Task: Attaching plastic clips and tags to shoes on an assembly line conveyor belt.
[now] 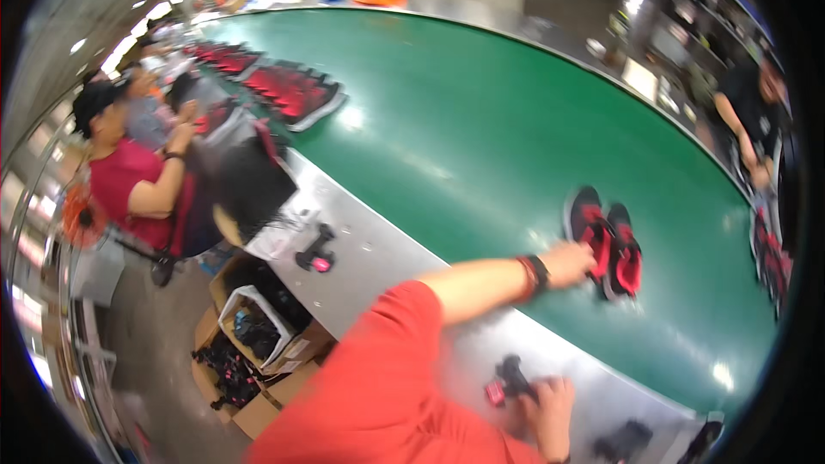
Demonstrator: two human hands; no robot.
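A pair of black and red sneakers point(626, 249) lies on a green conveyor belt point(447, 146), toes pointing away from me. My left hand point(569, 265) reaches across the belt, its fingers closed at the collar of the left-hand shoe. Nearer to me, my right hand point(550, 412) is over the metal ledge point(481, 348), fingers curled at the end of a small black item with a pink end point(514, 376). Blur hides what kind of item that is. Another black item with a pink spot point(316, 249) lies farther left on the ledge.
Rows of red and black shoes point(292, 93) stand on the belt at the far left. A co-worker in a dark red shirt point(129, 172) sits there. Cardboard boxes point(301, 348) with black items stand below the ledge. Another person point(756, 120) works across the belt.
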